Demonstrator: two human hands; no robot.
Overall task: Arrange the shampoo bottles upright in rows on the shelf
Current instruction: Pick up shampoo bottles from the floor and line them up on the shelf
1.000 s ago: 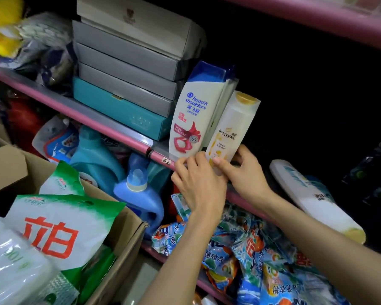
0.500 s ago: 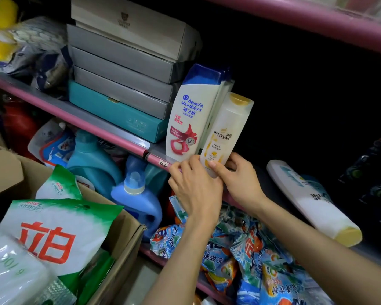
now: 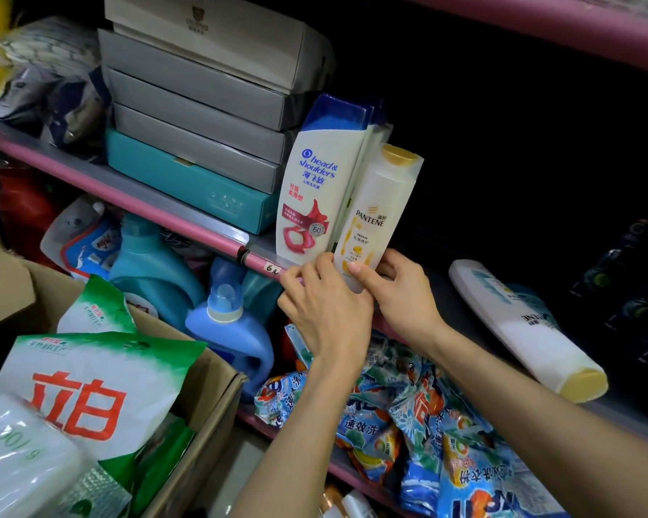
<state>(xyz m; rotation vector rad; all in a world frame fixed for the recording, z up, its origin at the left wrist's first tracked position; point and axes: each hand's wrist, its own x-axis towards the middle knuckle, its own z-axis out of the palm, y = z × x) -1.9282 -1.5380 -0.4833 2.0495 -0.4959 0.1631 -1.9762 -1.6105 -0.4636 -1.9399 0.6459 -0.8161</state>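
A white Pantene bottle (image 3: 379, 211) with a gold cap stands upright at the front of the pink-edged shelf (image 3: 188, 222). My right hand (image 3: 401, 293) grips its base from the right, thumb on its front. My left hand (image 3: 324, 310) presses against the base from the left and front. To its left a white Head & Shoulders bottle (image 3: 317, 192) with a blue cap stands upright, with another bottle partly hidden behind it. A second Pantene bottle (image 3: 528, 330) lies on its side on the shelf to the right.
A stack of grey boxes (image 3: 203, 95) on a teal box (image 3: 188, 185) stands left of the bottles. Blue detergent jugs (image 3: 229, 338) and detergent bags (image 3: 408, 416) fill the lower shelf. A cardboard box (image 3: 188, 435) with green-white bags sits lower left. Dark bottles (image 3: 629, 278) stand far right.
The view has drifted slightly. Both hands stay at the base of the Pantene bottle, which now stands a little straighter beside the Head & Shoulders bottle.
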